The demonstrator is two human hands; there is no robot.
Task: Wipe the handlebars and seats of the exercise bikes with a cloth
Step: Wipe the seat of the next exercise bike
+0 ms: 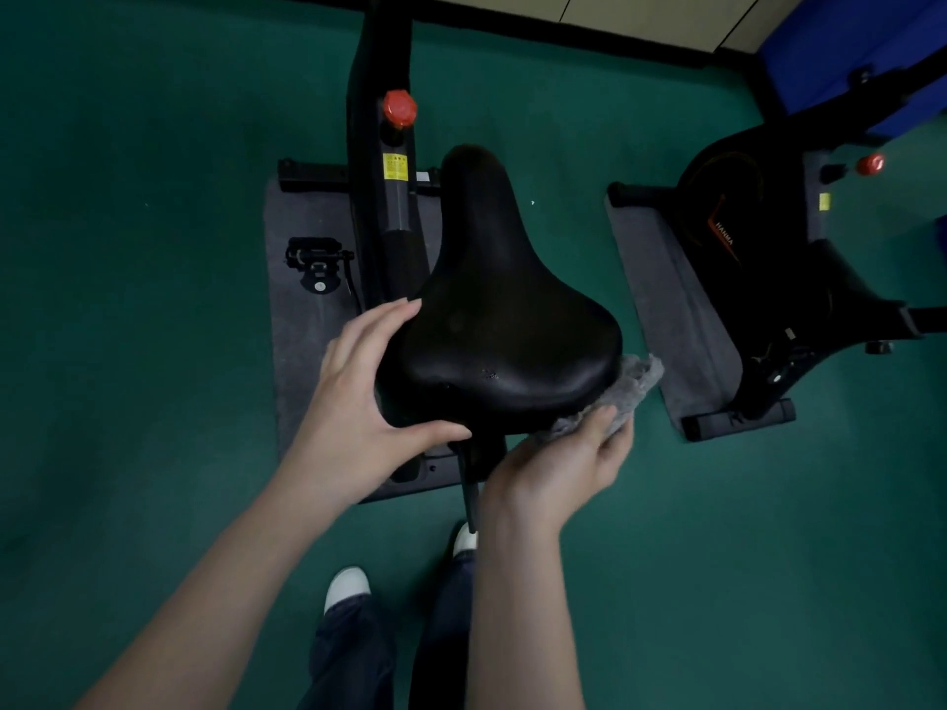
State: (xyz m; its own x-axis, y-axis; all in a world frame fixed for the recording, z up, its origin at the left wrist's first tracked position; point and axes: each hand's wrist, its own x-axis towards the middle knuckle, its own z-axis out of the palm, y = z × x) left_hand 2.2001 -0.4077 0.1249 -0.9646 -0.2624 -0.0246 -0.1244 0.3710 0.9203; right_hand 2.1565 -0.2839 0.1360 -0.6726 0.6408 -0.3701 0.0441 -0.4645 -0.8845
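Two black exercise bikes stood on the green floor (128,197), each on its own dark grey mat: the nearer bike's mat (307,320) at centre, the second bike (758,279) well apart to the right on another grey mat (671,299). The black padded bike seat (502,320) of the centre bike filled the middle of the view, its narrow nose pointing far and its broad end near.

The left hand (358,397) gripped the seat's near-left corner, fingers laid along the left side and thumb stretched along the near edge. The right hand (558,468) held a fluffy grey cloth (633,384) against the seat's near-right edge, fingers curled over it, with part of the cloth sticking out to the right past the seat's rim.

Beyond the seat, a red knob (400,109) topped the centre bike's frame, above a yellow label (395,167). A black pedal (317,261) hung over the left part of the mat. The second bike carried a red knob (871,164) of its own. White shoes (347,586) showed at the near edge.
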